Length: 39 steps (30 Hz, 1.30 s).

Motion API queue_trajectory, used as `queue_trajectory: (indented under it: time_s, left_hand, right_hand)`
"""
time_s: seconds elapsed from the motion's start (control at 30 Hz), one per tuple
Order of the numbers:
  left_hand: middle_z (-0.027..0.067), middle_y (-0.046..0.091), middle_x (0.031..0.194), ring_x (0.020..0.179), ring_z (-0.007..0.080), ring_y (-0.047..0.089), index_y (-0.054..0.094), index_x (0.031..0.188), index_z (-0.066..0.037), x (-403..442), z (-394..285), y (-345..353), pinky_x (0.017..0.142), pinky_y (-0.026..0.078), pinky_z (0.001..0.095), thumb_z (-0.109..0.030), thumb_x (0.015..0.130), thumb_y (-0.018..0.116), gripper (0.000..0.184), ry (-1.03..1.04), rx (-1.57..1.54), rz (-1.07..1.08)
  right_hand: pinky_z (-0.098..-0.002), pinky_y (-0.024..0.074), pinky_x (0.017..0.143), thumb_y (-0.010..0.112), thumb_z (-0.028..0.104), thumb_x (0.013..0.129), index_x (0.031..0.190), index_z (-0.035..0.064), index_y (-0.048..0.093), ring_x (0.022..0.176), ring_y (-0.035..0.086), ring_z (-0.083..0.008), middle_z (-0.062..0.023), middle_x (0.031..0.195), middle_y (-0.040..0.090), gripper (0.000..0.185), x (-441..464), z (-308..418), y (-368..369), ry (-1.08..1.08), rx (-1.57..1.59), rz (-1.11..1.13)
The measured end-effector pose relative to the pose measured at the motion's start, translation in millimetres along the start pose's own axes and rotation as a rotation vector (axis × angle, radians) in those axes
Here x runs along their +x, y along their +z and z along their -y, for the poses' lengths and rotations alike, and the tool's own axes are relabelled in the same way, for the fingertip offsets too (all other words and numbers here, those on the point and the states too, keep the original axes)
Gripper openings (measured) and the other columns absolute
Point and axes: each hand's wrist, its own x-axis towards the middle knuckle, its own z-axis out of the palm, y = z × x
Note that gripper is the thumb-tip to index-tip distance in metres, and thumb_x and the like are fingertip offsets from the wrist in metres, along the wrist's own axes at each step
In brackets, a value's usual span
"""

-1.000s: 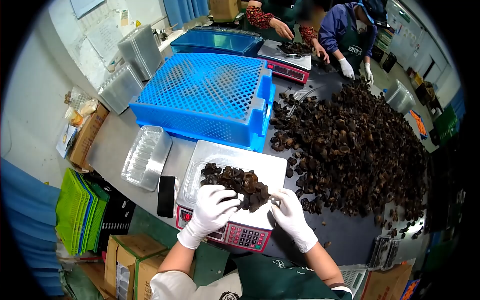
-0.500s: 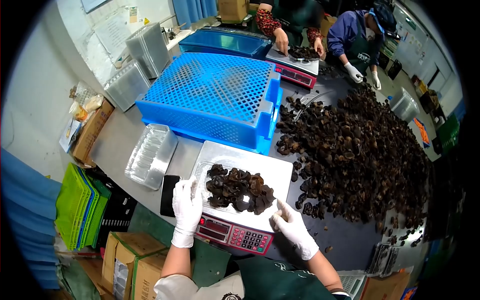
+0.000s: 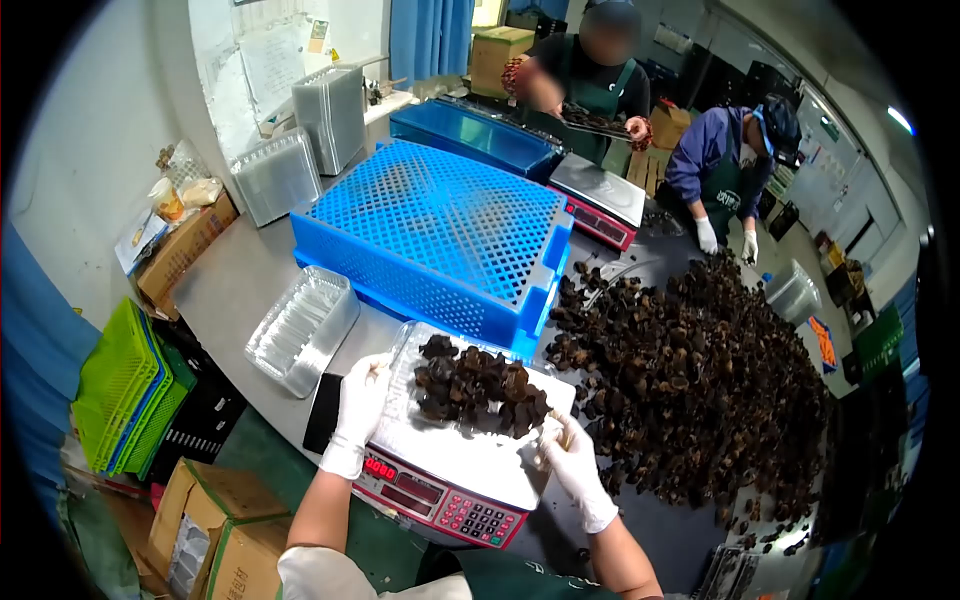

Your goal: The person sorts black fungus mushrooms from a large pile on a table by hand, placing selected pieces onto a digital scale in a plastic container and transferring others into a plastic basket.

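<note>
My left hand [image 3: 362, 408], in a white glove, pinches the left edge of a clear plastic tray [image 3: 403, 372]. A loose layer of dark wood ear mushrooms [image 3: 478, 385] lies in it. At the tray's right end, my gloved right hand [image 3: 574, 462] is closed on the edge. The tray is over the white plate of a red digital scale [image 3: 440, 495] and looks slightly lifted. Beside my left wrist lies a flat black object [image 3: 322, 412], perhaps a phone.
A large heap of wood ears [image 3: 700, 380] covers the right side. An upturned blue crate [image 3: 430, 225] stands behind the scale, with empty clear trays [image 3: 302, 330] to the left. Across the table, one person holds a filled tray near a second scale [image 3: 600, 190]; another person [image 3: 715, 175] handles mushrooms.
Both my hands have closed on the tray's edges, and it appears raised from the scale. The person opposite has lifted a tray off the far scale. My view has tilted up.
</note>
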Motion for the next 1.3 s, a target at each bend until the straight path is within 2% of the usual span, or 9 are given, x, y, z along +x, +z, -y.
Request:
queue_trajectory:
  time_s: [0.2,0.37,0.53,0.7,0.77,0.83,0.97,1.13,1.3]
  left_hand:
    - [-0.0015,0.056,0.072,0.05,0.0023,0.043,0.06,0.107,0.0,73,-17,27,0.043,0.035,0.0187,-0.006,0.09,0.056,0.019,-0.04,-0.309,-0.024]
    - [0.0012,0.058,0.074,0.049,0.0066,0.05,0.061,0.105,-0.001,125,-4,49,0.039,0.04,0.0226,-0.007,0.09,0.056,0.017,-0.071,-0.25,-0.113]
    - [0.0051,0.059,0.077,0.05,0.0096,0.053,0.059,0.104,0.001,186,8,56,0.04,0.046,0.0247,-0.006,0.09,0.056,0.016,-0.069,-0.326,-0.241]
    - [0.0105,0.059,0.096,0.061,0.0136,0.058,0.049,0.124,0.007,231,10,55,0.052,0.053,0.0259,0.0,0.092,0.052,0.034,-0.124,-0.645,-0.295]
    - [0.0137,0.059,0.113,0.088,0.0159,0.06,0.047,0.129,0.005,238,23,50,0.072,0.052,0.0256,0.003,0.091,0.051,0.039,0.026,-0.464,-0.269]
    - [0.0135,0.059,0.117,0.097,0.0161,0.06,0.049,0.128,0.004,222,17,34,0.08,0.05,0.0255,0.002,0.09,0.053,0.039,0.153,-0.254,-0.253]
    - [0.0128,0.061,0.103,0.097,0.0226,0.06,0.066,0.101,-0.002,171,28,-9,0.088,0.048,0.0317,-0.003,0.081,0.061,0.02,0.43,0.185,-0.322]
    - [0.0158,0.056,0.105,0.103,0.0327,0.054,0.062,0.106,-0.003,119,65,-71,0.09,0.043,0.04,-0.022,0.081,0.064,0.032,0.31,0.864,-0.337]
    - [0.0176,0.063,0.085,0.078,0.0306,0.059,0.063,0.092,0.001,114,86,-105,0.075,0.046,0.039,-0.023,0.087,0.058,0.024,0.05,0.753,-0.114]
  right_hand:
    - [-0.0211,0.0439,0.053,0.051,0.005,0.09,0.141,-0.0064,0.029,0.057,0.052,-0.0074,-0.0017,0.07,0.056,0.056,90,48,-9,-0.151,0.034,0.006]
    - [-0.0231,0.0505,0.061,0.056,0.006,0.09,0.124,-0.0036,0.051,0.066,0.059,-0.0098,-0.0049,0.089,0.065,0.036,124,60,-7,-0.084,0.284,-0.048]
    - [-0.0281,0.0523,0.07,0.05,0.006,0.094,0.119,-0.0035,0.053,0.076,0.062,-0.0148,-0.0103,0.096,0.067,0.027,96,42,-18,-0.013,0.209,0.016]
    - [-0.024,0.0509,0.071,0.053,0.008,0.094,0.117,-0.0047,0.055,0.077,0.062,-0.0115,-0.0087,0.097,0.067,0.027,65,9,-46,0.003,0.111,0.047]
    - [-0.0242,0.0509,0.071,0.053,0.01,0.094,0.116,-0.0052,0.056,0.08,0.063,-0.0122,-0.01,0.099,0.067,0.027,50,-6,-61,-0.008,0.116,0.052]
    - [-0.0241,0.0507,0.073,0.053,0.011,0.093,0.117,-0.0055,0.056,0.082,0.064,-0.013,-0.0094,0.099,0.068,0.029,28,-13,-76,0.012,0.109,0.015]
    - [-0.0231,0.0491,0.071,0.056,0.01,0.092,0.115,-0.0032,0.06,0.079,0.062,-0.0112,-0.0072,0.095,0.069,0.027,-25,-38,-113,-0.008,0.046,-0.137]
    - [-0.0206,0.0456,0.063,0.06,0.007,0.088,0.112,-0.0005,0.063,0.07,0.056,-0.0065,-0.0023,0.086,0.067,0.025,-85,-76,-153,0.026,0.01,-0.393]
    - [-0.0235,0.0464,0.072,0.061,0.011,0.088,0.11,-0.0031,0.063,0.078,0.056,-0.0083,-0.0022,0.087,0.065,0.026,-139,-92,-157,0.078,-0.069,-0.526]
